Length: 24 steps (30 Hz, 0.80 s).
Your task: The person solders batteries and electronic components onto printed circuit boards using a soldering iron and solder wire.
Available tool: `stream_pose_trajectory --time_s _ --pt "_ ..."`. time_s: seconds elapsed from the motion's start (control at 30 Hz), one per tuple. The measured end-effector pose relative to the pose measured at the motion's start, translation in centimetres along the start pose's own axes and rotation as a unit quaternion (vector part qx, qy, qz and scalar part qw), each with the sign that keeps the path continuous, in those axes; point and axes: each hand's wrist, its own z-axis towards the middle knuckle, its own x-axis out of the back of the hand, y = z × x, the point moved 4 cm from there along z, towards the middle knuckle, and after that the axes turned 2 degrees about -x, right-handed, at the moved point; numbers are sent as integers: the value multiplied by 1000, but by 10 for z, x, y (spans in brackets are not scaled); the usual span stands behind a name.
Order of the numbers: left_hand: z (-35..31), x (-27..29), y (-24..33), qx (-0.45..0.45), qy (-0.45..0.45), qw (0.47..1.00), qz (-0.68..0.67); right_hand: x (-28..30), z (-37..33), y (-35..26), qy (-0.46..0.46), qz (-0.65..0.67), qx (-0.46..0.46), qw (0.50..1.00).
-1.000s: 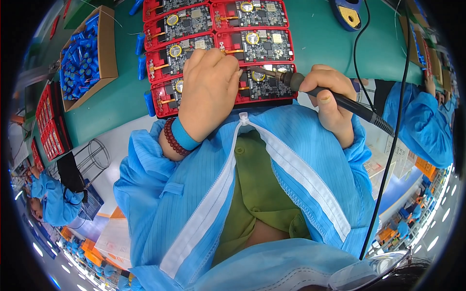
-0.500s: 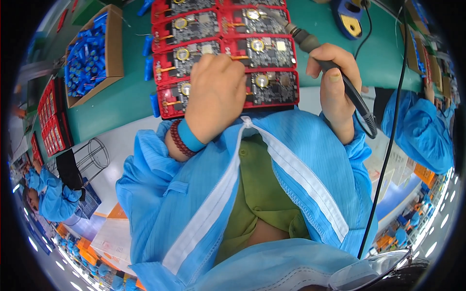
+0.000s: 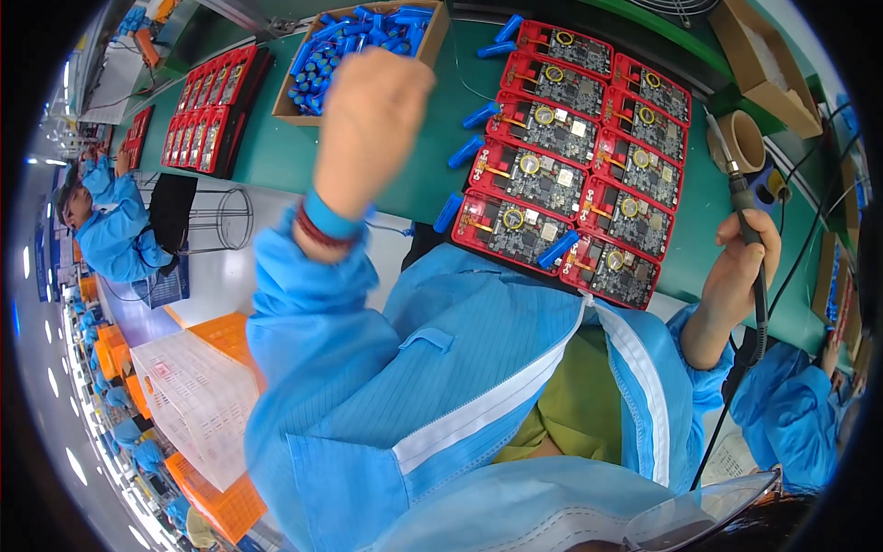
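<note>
My left hand (image 3: pixel 372 120) is over the near side of a cardboard box (image 3: pixel 440 41) full of blue cylindrical cells (image 3: pixel 317 64). Motion smears it and its fingers are hidden, so any grip is unclear. In my right hand (image 3: pixel 743 258) is a soldering iron (image 3: pixel 739 195), its tip pointing away, right of the boards. Between my hands lies a red tray (image 3: pixel 596 170) of circuit boards (image 3: pixel 552 133), each with a round yellow-rimmed part. One blue cell (image 3: pixel 558 249) rests across the nearest boards; more blue cells (image 3: pixel 448 212) lie along the tray's left edge.
A brown roll (image 3: pixel 739 143) and a blue-and-yellow soldering stand (image 3: pixel 765 189) stand near the iron. Another red tray of boards (image 3: pixel 207 110) lies at far left. The iron's black cable (image 3: pixel 727 405) hangs at right. Co-workers in blue (image 3: pixel 120 225) sit on both sides.
My left hand has left the boards and moved left to the box of cells. The soldering iron has gone from over the boards to their right. The view has swung left.
</note>
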Motion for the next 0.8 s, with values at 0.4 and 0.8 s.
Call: stream_pose_trajectory --time_s 0.4,0.8 --pt "6 -68 -154 151 -179 958 166 -16 2 -9 -34 -9 -7 999" --pt "6 -67 -153 104 -166 966 168 -19 -2 -11 -41 -22 -10 999"
